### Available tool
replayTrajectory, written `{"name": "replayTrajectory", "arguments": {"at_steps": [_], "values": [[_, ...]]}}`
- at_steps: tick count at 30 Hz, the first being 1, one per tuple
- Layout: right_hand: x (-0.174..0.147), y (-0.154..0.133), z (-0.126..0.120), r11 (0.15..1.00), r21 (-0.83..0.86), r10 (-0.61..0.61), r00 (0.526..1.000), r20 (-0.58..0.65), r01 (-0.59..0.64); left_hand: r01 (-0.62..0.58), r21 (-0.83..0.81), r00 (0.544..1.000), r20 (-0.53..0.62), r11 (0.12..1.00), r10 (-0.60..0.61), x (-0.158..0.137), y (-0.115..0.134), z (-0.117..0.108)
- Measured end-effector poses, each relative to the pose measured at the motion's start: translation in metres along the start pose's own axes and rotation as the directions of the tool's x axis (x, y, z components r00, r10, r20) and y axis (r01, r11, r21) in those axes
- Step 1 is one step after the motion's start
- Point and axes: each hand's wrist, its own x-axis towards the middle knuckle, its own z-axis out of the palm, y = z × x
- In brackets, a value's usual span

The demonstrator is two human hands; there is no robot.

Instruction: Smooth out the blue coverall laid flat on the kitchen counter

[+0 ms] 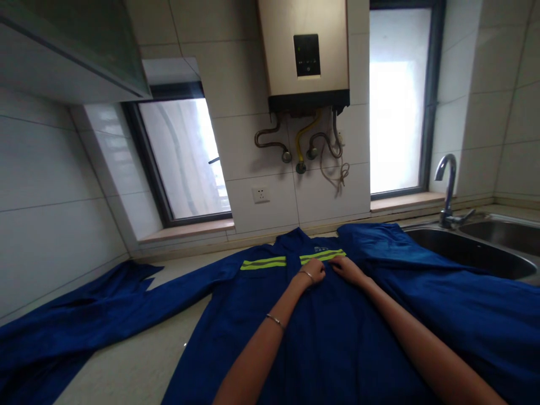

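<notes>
I have both hands on the chest of the blue work jacket (337, 332), spread flat on the pale countertop (139, 365): my left hand (314, 271) is curled with fingertips pinching the front placket just below the yellow reflective stripes (264, 262), my right hand (345, 269) pressing the cloth beside it. I judge this a fastening or smoothing step, needing small fingertip moves. One sleeve trails far left; the sink (476, 250) rim crowds the right.

jacket (337, 337) flat on counter (139, 365) | both hands (314, 271) on its chest | sink (472, 250) right | water heater (306, 53) behind
</notes>
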Motion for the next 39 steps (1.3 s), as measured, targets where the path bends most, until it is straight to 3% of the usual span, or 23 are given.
{"name": "replayTrajectory", "arguments": {"at_steps": [9,16,21,26,39], "values": [[0.002,0.000,0.000,0.999,-0.040,0.030,0.999,0.017,-0.029,-0.040,-0.028,0.999,-0.019,0.999,0.040,-0.011,0.008,0.020],[0.007,0.007,0.013,0.990,0.074,0.128,0.978,-0.164,-0.118,0.081,-0.012,0.994,-0.077,0.997,-0.081,0.002,0.006,0.027],[0.008,0.012,0.014,0.980,0.114,0.181,0.966,-0.187,-0.162,0.170,0.018,0.978,-0.126,0.985,-0.167,0.012,0.013,0.032],[0.008,0.012,0.013,0.968,0.163,0.222,0.954,-0.200,-0.191,0.176,0.052,0.971,-0.176,0.983,-0.164,0.016,0.017,0.035],[0.005,0.003,0.009,0.983,0.157,0.128,0.966,-0.223,-0.094,0.182,0.139,0.952,-0.272,0.973,-0.139,0.011,0.021,0.025]]}}
